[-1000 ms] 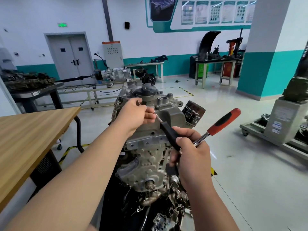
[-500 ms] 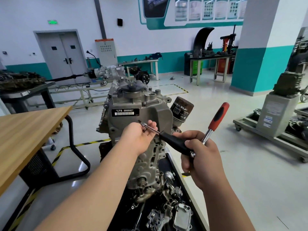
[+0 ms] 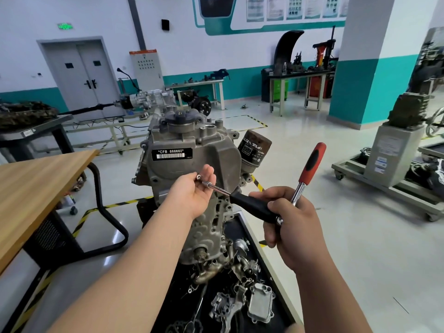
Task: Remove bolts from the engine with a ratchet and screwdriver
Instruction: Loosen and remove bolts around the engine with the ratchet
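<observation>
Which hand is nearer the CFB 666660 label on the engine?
Left. The left hand is just below the label; the right hand, gripping the screwdriver and ratchet, is lower and farther right.

One wide-angle camera rides on the person's head, facing forward and tilted down; both forearms enter from the bottom edge, and the left hand [image 3: 192,195] and the right hand [image 3: 293,227] sit close to the lens near the middle; the engine [image 3: 192,162] stands just beyond them, centred and near enough for its label to be read; the tabletop [image 3: 36,183] cuts in at the left edge; above, the view runs far over the floor [image 3: 312,260] to the back wall [image 3: 216,51]; lines bend toward the edges.
</observation>
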### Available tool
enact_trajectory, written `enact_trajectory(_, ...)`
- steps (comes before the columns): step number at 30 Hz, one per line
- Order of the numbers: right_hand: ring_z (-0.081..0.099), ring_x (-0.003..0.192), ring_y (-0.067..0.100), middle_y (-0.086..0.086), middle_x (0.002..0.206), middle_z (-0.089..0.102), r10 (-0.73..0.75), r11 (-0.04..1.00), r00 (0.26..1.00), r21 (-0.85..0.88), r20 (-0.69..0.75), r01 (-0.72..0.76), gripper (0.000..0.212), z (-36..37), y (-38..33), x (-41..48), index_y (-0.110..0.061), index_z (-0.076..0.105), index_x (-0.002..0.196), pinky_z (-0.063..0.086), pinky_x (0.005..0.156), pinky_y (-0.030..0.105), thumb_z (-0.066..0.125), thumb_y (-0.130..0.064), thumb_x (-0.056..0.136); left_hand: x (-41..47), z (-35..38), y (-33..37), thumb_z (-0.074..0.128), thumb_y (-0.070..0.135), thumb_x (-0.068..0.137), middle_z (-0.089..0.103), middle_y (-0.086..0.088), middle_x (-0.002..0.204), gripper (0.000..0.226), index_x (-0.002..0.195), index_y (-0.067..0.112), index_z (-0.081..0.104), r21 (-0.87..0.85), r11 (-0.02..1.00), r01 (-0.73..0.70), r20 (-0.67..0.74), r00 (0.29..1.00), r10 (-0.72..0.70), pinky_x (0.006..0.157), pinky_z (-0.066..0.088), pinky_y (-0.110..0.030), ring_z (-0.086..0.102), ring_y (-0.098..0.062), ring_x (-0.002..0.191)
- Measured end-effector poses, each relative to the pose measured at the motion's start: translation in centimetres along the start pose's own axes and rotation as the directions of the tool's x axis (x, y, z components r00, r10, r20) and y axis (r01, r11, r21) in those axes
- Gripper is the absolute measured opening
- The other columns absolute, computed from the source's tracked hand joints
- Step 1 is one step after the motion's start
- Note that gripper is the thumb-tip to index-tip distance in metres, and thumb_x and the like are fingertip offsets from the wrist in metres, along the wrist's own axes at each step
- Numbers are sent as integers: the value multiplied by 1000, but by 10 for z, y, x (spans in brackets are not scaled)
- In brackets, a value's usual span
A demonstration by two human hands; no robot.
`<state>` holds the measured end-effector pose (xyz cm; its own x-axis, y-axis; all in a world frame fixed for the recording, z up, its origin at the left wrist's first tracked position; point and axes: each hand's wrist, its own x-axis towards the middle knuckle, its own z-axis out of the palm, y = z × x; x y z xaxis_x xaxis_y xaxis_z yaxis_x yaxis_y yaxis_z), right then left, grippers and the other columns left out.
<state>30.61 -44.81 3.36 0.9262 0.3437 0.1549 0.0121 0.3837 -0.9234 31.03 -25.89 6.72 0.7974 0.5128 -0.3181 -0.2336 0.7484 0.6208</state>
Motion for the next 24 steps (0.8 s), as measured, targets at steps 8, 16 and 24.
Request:
enact_trajectory(8,37,31,22,6,94,74,-56,998,998,-33,-25,55,20,-11,0,-2,-25,63,68,34,37,23,47,-13,68,3,6,-12,37,10,105,72,-6,63,23,93,1,53,70,997,-21,24,1000,20,47,56,-24,70,-13,53)
enact_trajectory(16,39,31,23,12,84,72,-52,996,998,-79,-36,49,20,-13,3,0,-24,65,67,34,38,25,48,-14,67,8,3,-17,38,13,105,72,-3,65,23,94,2,55,139,990,-25,23,1000,22,46,54,-23,70,-11,54)
enact_trajectory(24,45,34,16,-2,55,64,-161,953,987,-258,3,157,24,-6,6,-12,-27,66,79,37,39,20,45,-16,73,14,0,-16,43,10,103,71,-5,66,14,92,6,51,236,970,-63,-6,998,66,46,55,-23,69,-12,52)
